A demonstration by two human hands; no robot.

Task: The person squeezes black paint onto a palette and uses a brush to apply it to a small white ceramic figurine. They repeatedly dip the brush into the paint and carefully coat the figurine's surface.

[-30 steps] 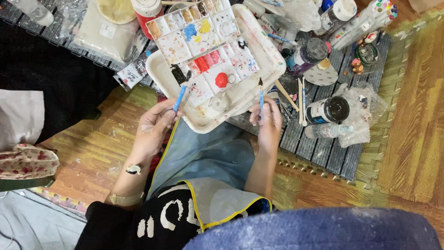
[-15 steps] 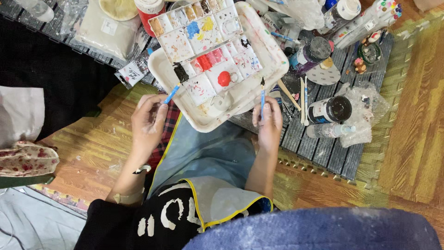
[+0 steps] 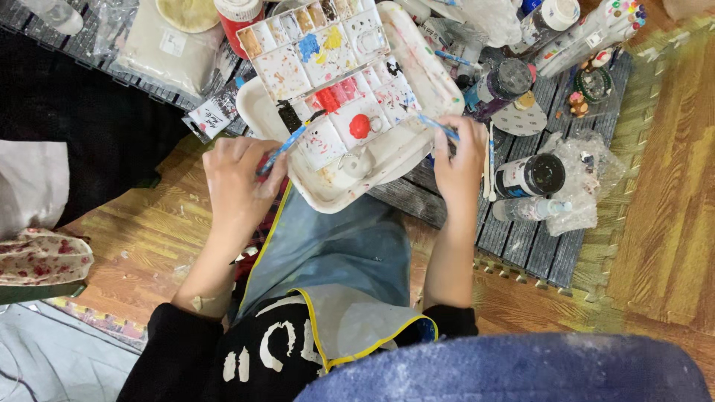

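A wooden floor (image 3: 670, 186) shows warm yellow-brown at the right and lower left, with a grey slatted mat (image 3: 521, 238) laid over it and crowded with painting gear.

Seen from the head camera, a white tray (image 3: 335, 195) lies tilted across the mat's near edge, and on it sits an open paint palette (image 3: 328, 67) with small wells of brown, blue, yellow and red, and a round red blot near the middle. The left hand (image 3: 237, 179) is at the tray's left edge, its fingers closed around a blue-handled brush (image 3: 287, 145) whose tip reaches onto the palette's lower wells. The right hand (image 3: 460, 160) is at the tray's right edge, fingers pinched on a second blue brush (image 3: 438, 126) that points toward the palette. Just right of that hand stand a dark-capped paint jar (image 3: 530, 175) and, farther up, a purple-blue bottle (image 3: 495, 85). A crumpled clear plastic bag (image 3: 588, 167) lies beside the jar. At top left rests a flat white pouch (image 3: 160, 52). A grey-blue apron (image 3: 335, 253) with yellow trim covers the person's lap below the tray.
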